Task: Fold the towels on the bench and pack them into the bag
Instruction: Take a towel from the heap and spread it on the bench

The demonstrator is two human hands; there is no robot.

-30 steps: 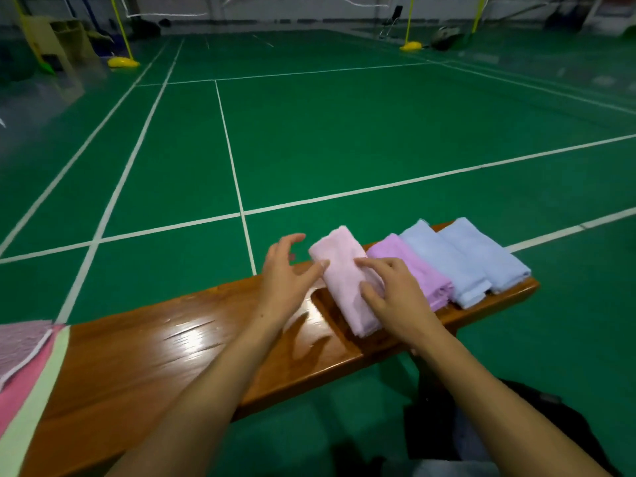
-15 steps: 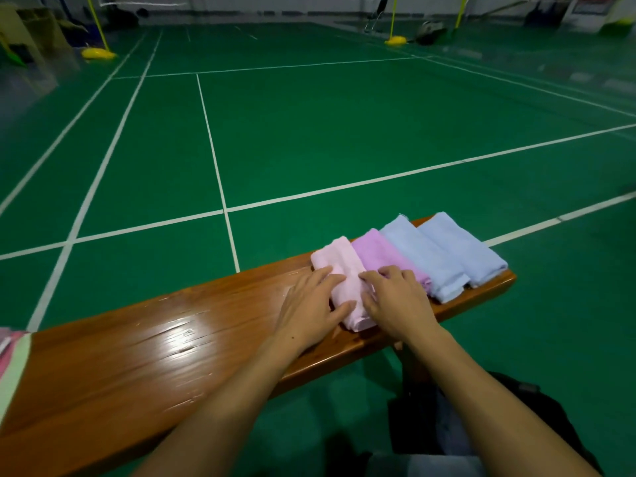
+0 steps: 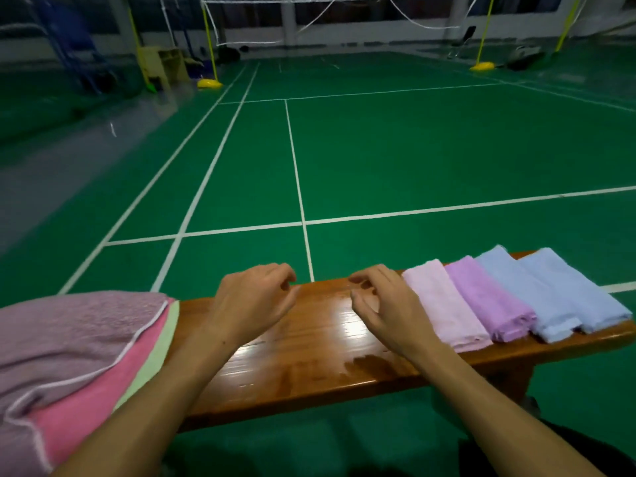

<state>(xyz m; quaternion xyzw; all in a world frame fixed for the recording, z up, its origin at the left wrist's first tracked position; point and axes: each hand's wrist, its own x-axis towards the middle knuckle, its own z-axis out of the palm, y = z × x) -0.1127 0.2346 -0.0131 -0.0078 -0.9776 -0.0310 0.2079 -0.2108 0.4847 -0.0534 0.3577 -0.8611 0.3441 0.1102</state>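
Observation:
Several folded towels lie side by side at the right end of the wooden bench point(image 3: 309, 366): a pale pink towel point(image 3: 444, 304), a purple towel point(image 3: 488, 301) and two light blue towels point(image 3: 537, 297). A pile of unfolded towels point(image 3: 69, 356), mauve over pink over pale green, covers the bench's left end. My left hand point(image 3: 254, 301) and my right hand point(image 3: 385, 304) hover over the bare middle of the bench, fingers loosely curled, holding nothing. My right hand is just left of the pale pink towel. A dark bag point(image 3: 564, 445) shows on the floor at the lower right.
Green court floor point(image 3: 378, 149) with white lines stretches beyond the bench. Yellow net posts point(image 3: 210, 46) and a net stand at the far end. The bench leg point(image 3: 512, 376) is under the right end.
Both hands have let go of the pale pink folded towel and moved left over the bare bench. The view has swung left, bringing the unfolded pile into sight.

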